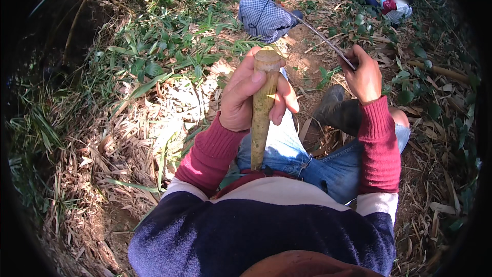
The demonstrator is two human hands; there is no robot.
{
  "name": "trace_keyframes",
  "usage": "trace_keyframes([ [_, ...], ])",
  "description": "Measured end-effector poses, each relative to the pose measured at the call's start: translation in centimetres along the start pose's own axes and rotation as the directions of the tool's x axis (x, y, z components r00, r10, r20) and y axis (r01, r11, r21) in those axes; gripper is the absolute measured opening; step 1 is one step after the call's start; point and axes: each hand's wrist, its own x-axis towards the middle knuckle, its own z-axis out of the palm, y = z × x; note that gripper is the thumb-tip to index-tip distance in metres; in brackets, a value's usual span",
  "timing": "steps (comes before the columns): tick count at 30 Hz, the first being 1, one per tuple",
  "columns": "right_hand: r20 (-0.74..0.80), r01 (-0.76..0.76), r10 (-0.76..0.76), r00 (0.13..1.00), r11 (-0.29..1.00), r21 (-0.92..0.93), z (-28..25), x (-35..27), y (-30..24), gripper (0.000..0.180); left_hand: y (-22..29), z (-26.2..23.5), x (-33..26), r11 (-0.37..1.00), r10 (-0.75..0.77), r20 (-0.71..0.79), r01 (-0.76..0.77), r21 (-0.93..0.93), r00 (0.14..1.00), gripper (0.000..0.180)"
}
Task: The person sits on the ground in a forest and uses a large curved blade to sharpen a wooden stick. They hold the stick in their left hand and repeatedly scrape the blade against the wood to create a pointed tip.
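1. Centrally, the left hand (245, 103) has its grip wrapped around a bamboo section (262, 107), thumb laid up the near face and fingers curled round the far side, pressed firmly against the stem.
2. The bamboo section stands nearly upright in front of the torso. Its lower end rests at the lap, against the blue jeans (307, 161), and its cut top end points away from the body.
3. The right hand (365, 76) is closed around the handle of a long, thin blade (323, 38), which runs up and to the left, well apart from the bamboo.
4. Step in hand, as judged: the stem is steadied while the blade is held clear of it, between strokes or ahead of one.
5. The next move would call for bringing the blade edge to the top end of the stem, with the left thumb and fingers kept below the line of cut.
6. Both forearms wear red sleeves; a dark boot (335, 110) shows beneath the right wrist.
7. Dry leaves (128, 138) and green growth cover the ground. A seated person in a checked shirt (265, 16) is ahead, another person (394, 5) further right.
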Motion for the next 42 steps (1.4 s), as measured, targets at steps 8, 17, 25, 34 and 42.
trace_keyframes([
  [8,0.014,-0.015,0.015,1.000,1.000,0.001,-0.1,0.0,-0.5,0.025,0.0,0.1,0.5,0.999,0.019,0.031,-0.019,-0.026,0.999,0.047],
  [17,-0.011,0.005,-0.005,1.000,1.000,-0.013,0.1,0.0,0.0,0.025,0.7,2.2,0.2,0.982,-0.028,-0.096,0.045,0.184,0.995,0.039],
  [25,-0.001,-0.002,0.002,1.000,1.000,0.011,0.0,0.0,0.1,0.024,1.2,3.2,0.2,0.899,0.009,-0.205,0.082,0.431,0.979,0.035],
  [34,-0.048,0.009,0.002,0.999,0.972,0.236,-1.2,-0.1,-2.4,0.021,0.8,3.7,0.2,0.908,0.008,-0.236,0.092,0.409,0.972,0.035],
  [42,-0.098,0.262,-0.244,0.965,0.864,0.431,-2.7,-2.0,-7.2,0.025,-1.7,1.7,1.3,0.925,-0.069,-0.292,0.170,0.338,0.954,0.035],
])
